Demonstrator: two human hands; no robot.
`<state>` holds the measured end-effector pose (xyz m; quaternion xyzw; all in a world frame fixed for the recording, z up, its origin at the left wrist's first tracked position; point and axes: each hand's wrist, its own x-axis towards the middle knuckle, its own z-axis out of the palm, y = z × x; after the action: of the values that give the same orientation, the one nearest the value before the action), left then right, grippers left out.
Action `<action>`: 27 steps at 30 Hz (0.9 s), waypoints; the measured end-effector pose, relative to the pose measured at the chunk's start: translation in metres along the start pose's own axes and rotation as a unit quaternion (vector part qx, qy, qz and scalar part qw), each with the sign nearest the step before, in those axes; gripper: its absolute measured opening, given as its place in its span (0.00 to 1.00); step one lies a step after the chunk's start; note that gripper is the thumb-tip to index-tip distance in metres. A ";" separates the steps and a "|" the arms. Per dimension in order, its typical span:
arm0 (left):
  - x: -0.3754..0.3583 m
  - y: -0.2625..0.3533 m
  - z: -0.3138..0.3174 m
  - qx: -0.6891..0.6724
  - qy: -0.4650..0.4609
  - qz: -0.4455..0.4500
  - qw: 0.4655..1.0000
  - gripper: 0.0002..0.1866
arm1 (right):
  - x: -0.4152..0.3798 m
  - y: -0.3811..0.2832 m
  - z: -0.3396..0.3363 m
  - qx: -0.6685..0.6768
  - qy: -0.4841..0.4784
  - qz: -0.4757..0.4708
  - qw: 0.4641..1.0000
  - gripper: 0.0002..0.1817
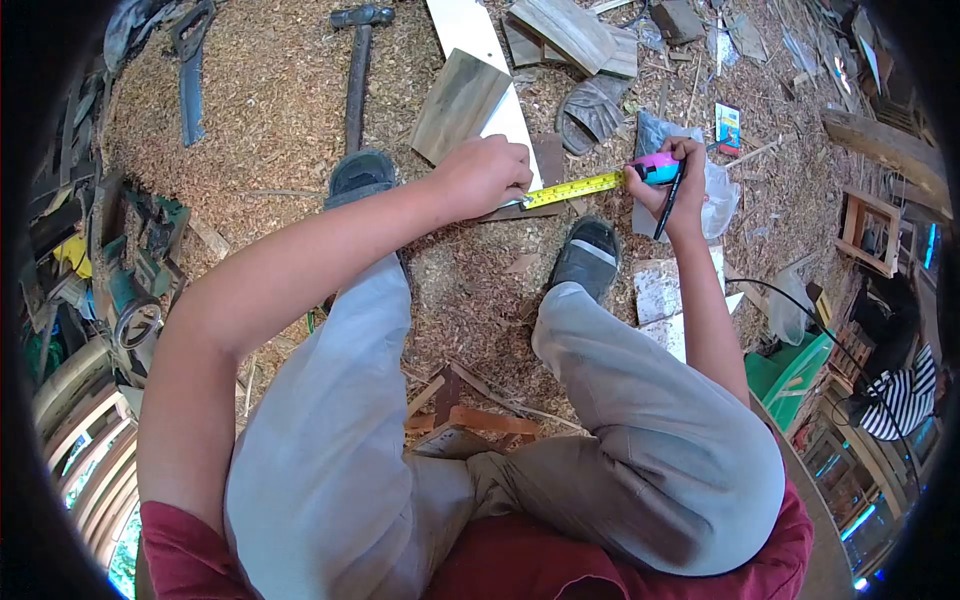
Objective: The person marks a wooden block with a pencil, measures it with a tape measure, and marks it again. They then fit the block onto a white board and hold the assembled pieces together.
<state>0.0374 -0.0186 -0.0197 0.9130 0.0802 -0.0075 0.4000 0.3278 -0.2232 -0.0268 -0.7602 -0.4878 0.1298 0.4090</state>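
Observation:
My left hand (488,178) is closed in a pinch at the free end of a yellow tape blade (578,189), beside the lower end of a long white board (478,38). The blade runs right into a pink and blue tape measure (656,168). My right hand (684,196) is wrapped round that case and also holds a slim black pen (669,203), pointing down. Just above my left hand, a wooden block (461,104) rests against the white board. What exactly the left fingertips press on is partly hidden.
Wood shavings cover the ground. A hammer (357,80) and a handsaw (190,75) lie at upper left. Board offcuts (570,35) and a loose sandal (590,115) lie ahead. A clear plastic bag (720,205) lies by my right hand. A black cable (790,298) runs at right.

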 end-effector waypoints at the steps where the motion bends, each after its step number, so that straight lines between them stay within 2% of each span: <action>1: 0.000 0.001 -0.001 0.000 0.000 0.001 1.000 0.06 | 0.000 0.001 0.000 -0.001 0.001 -0.002 1.000 0.39; 4: -0.001 0.002 -0.002 -0.001 -0.001 0.003 1.000 0.05 | -0.001 0.003 0.000 0.005 -0.003 -0.009 1.000 0.40; 9: -0.009 -0.002 -0.002 0.013 0.015 0.018 1.000 0.04 | -0.003 -0.010 -0.020 -0.016 -0.081 0.039 0.996 0.39; 13: -0.018 -0.002 -0.007 -0.066 0.026 -0.025 0.997 0.05 | -0.009 -0.016 -0.027 -0.007 -0.133 0.051 0.990 0.38; 20: -0.023 0.005 -0.028 -0.110 0.006 -0.043 0.993 0.06 | -0.025 -0.020 0.000 0.014 -0.052 0.111 0.992 0.35; 23: -0.026 0.003 -0.029 -0.109 -0.006 -0.041 0.993 0.06 | -0.025 -0.018 0.006 -0.023 -0.061 0.119 0.991 0.34; 27: -0.029 -0.003 -0.030 -0.140 -0.005 -0.029 0.990 0.06 | -0.022 -0.031 0.013 -0.010 -0.027 0.134 0.991 0.30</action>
<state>0.0066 0.0010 0.0012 0.8453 0.1044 -0.0126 0.5238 0.2898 -0.2293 -0.0162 -0.8189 -0.3935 0.1989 0.3674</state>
